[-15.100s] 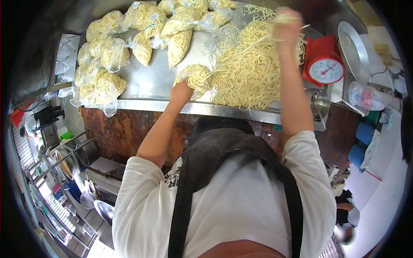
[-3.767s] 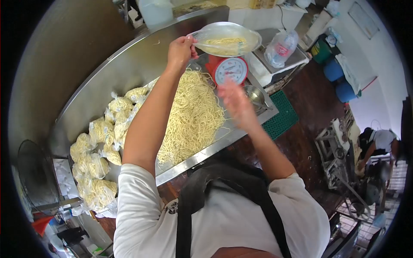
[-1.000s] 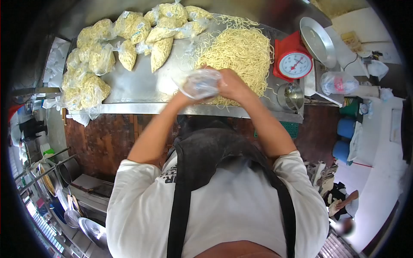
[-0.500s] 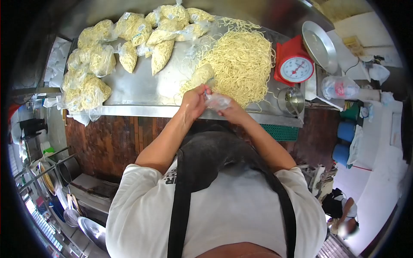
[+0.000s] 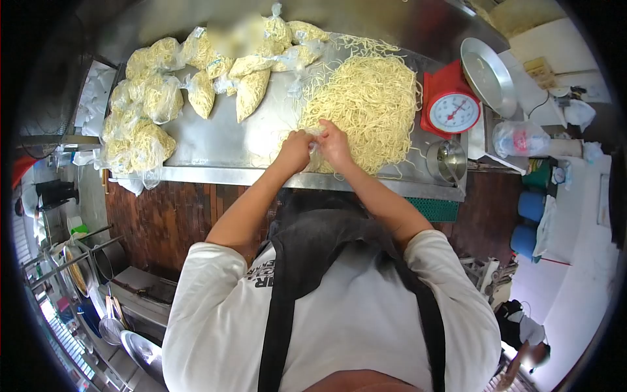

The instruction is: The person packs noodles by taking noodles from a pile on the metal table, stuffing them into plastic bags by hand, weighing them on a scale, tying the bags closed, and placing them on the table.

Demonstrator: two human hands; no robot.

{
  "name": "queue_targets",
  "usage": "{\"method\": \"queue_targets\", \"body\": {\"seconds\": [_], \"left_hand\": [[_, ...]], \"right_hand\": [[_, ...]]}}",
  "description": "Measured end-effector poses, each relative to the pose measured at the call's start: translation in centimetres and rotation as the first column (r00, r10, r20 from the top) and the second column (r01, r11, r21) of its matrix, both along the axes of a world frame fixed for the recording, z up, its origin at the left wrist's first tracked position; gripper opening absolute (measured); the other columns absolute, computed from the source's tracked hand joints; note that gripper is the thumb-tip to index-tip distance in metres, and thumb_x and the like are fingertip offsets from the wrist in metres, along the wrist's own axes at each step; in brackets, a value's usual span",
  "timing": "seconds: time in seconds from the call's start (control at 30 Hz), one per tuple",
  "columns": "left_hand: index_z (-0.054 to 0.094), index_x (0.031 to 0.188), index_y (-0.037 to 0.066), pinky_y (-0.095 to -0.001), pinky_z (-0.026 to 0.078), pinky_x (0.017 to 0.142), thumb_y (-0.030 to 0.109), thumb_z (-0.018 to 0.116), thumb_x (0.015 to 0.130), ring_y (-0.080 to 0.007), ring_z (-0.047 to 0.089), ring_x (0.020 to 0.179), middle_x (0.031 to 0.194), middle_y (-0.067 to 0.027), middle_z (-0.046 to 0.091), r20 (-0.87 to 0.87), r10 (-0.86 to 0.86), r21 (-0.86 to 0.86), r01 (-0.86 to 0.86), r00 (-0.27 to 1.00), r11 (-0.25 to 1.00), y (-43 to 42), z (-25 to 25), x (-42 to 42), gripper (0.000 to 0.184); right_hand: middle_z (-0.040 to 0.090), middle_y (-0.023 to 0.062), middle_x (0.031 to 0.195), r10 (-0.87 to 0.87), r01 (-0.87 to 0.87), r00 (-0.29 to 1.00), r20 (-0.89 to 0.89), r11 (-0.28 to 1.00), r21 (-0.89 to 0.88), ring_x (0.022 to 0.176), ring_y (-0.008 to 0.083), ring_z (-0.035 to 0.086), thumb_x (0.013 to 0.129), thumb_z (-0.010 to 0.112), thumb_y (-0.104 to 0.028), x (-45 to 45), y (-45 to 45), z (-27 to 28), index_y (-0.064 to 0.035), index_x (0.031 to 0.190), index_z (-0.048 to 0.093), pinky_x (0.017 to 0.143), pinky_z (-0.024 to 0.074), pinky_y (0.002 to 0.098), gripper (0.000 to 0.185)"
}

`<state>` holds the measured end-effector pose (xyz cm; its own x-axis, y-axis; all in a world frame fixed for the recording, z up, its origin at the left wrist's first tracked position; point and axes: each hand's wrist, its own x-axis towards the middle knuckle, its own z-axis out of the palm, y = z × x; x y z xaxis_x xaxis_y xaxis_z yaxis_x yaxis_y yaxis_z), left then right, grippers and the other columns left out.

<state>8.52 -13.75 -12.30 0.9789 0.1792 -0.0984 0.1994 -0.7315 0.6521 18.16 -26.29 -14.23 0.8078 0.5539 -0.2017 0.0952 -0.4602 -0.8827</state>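
At the front of the steel table, my left hand (image 5: 296, 151) and my right hand (image 5: 336, 145) are close together, fingers pinched on a clear plastic bag (image 5: 315, 159). Part of the bag is hidden behind my fingers, so its contents are hard to make out now. Directly beyond and to the right spreads a large pile of loose yellow noodles (image 5: 369, 108). Farther left stand several filled bags of noodles (image 5: 253, 93), grouped along the back and left of the table.
A red dial scale (image 5: 454, 112) with a metal pan (image 5: 488, 75) stands right of the pile. A steel bowl (image 5: 448, 161) sits at the right front corner. A green crate (image 5: 431, 209) is below the table edge. Another person (image 5: 522, 330) is at the lower right.
Both hands have shifted; my right hand has moved up and forward, closer beside the left. The noodle-filled bag body seen beyond my hands is now mostly hidden behind them.
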Motion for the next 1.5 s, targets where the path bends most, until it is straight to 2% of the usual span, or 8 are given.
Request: {"method": "queue_targets", "body": {"seconds": [0.37, 0.53, 0.67, 0.8, 1.13, 1.27, 1.43, 1.5], "left_hand": [[0.051, 0.112, 0.002, -0.038, 0.05, 0.079, -0.006, 0.054, 0.083, -0.0309, 0.061, 0.085, 0.091, -0.0175, 0.058, 0.058, 0.358, -0.468, -0.291, 0.932, 0.834, 0.1, 0.0, -1.7, 0.03], [0.042, 0.119, 0.003, -0.0421, 0.051, 0.073, -0.006, 0.052, 0.085, -0.0358, 0.066, 0.085, 0.089, -0.0211, 0.065, 0.151, 0.419, -0.406, -0.33, 0.895, 0.852, -0.5, -1.6, -1.8, 0.037], [0.047, 0.12, 0.004, -0.0353, 0.05, 0.078, -0.005, 0.054, 0.087, -0.0248, 0.065, 0.084, 0.091, -0.0154, 0.066, 0.104, 0.338, -0.5, -0.245, 0.935, 0.831, -0.2, -1.6, -1.7, 0.035], [0.066, 0.107, 0.001, -0.0312, 0.049, 0.079, 0.009, 0.064, 0.091, -0.0172, 0.06, 0.084, 0.096, -0.0118, 0.068, -0.069, 0.344, -0.641, -0.306, 0.936, 0.704, 0.1, -1.9, -1.3, 0.018], [0.065, 0.121, 0.006, -0.0415, 0.047, 0.085, 0.02, 0.066, 0.09, -0.0332, 0.058, 0.089, 0.092, -0.0163, 0.061, 0.381, 0.427, -0.297, -0.328, 0.82, 0.897, 0.6, 4.0, -1.7, 0.034], [0.046, 0.14, 0.008, -0.0417, 0.048, 0.09, 0.016, 0.063, 0.092, -0.0301, 0.061, 0.097, 0.106, -0.0152, 0.063, 0.668, 0.635, -0.415, -0.515, 0.388, 0.75, 1.9, 12.7, -5.0, 0.051], [0.047, 0.136, 0.004, -0.0319, 0.052, 0.08, 0.01, 0.061, 0.094, -0.0178, 0.064, 0.086, 0.096, -0.0094, 0.065, 0.341, 0.922, -0.676, -0.634, 0.182, 0.375, -3.5, 8.9, -14.9, 0.044], [0.047, 0.135, 0.003, -0.0312, 0.053, 0.077, 0.009, 0.061, 0.094, -0.0177, 0.064, 0.083, 0.096, -0.0092, 0.065, 0.095, 0.996, -0.661, -0.748, -0.001, 0.062, -8.3, 2.8, -19.4, 0.043]], "right_hand": [[0.066, 0.0176, 0.098, 0.242, -0.306, 0.799, 0.55, 0.952, 0.025, 0.09, 0.0343, 0.06, 0.076, 0.068, 0.0, -1.8, -0.3, 1.9, 0.0014, 0.098, 0.066, 0.087, 0.0475, 0.0392, 0.021], [0.065, 0.0132, 0.096, 0.179, -0.178, 0.983, -0.031, 0.984, 0.025, 0.088, 0.0253, 0.063, 0.075, 0.064, 0.001, -1.8, 1.1, 0.3, 0.0, 0.108, 0.059, 0.079, 0.0501, 0.0351, 0.033], [0.064, 0.0106, 0.096, 0.358, -0.278, 0.69, -0.629, 0.933, 0.226, 0.09, 0.0205, 0.063, 0.076, 0.061, 0.003, 1.0, -0.1, 1.7, -0.0044, 0.117, 0.053, 0.077, 0.0501, 0.0324, 0.042], [0.057, 0.0128, 0.091, 0.354, -0.409, 0.807, 0.473, 0.912, 0.014, 0.084, 0.0286, 0.061, 0.08, 0.061, 0.003, -1.2, -0.9, 1.6, -0.0066, 0.109, 0.059, 0.075, 0.0494, 0.0359, 0.031], [0.065, 0.0111, 0.085, 0.372, -0.396, 0.805, 0.462, 0.917, -0.047, 0.08, 0.0224, 0.064, 0.09, 0.055, -0.002, 4.6, 5.5, 8.7, -0.003, 0.09, 0.061, 0.074, 0.0511, 0.0346, 0.006], [0.068, 0.0087, 0.093, 0.191, -0.457, 0.753, 0.63, 0.84, 0.292, 0.077, 0.0156, 0.063, 0.092, 0.063, -0.007, 10.7, 13.7, 21.3, -0.0027, 0.1, 0.064, 0.073, 0.0514, 0.0287, 0.009], [0.066, 0.0096, 0.101, 0.254, -0.521, 0.851, 0.46, 0.529, 0.67, 0.094, 0.0149, 0.063, 0.093, 0.061, -0.003, 5.4, 16.4, 26.6, 0.0035, 0.108, 0.061, 0.087, 0.0512, 0.0277, 0.016], [0.065, 0.0083, 0.1, 0.484, -0.715, 0.695, 0.532, 0.54, 0.444, 0.093, 0.0146, 0.061, 0.094, 0.061, -0.005, 3.9, 14.4, 22.6, 0.003, 0.109, 0.061, 0.086, 0.0494, 0.0277, 0.017]]}}
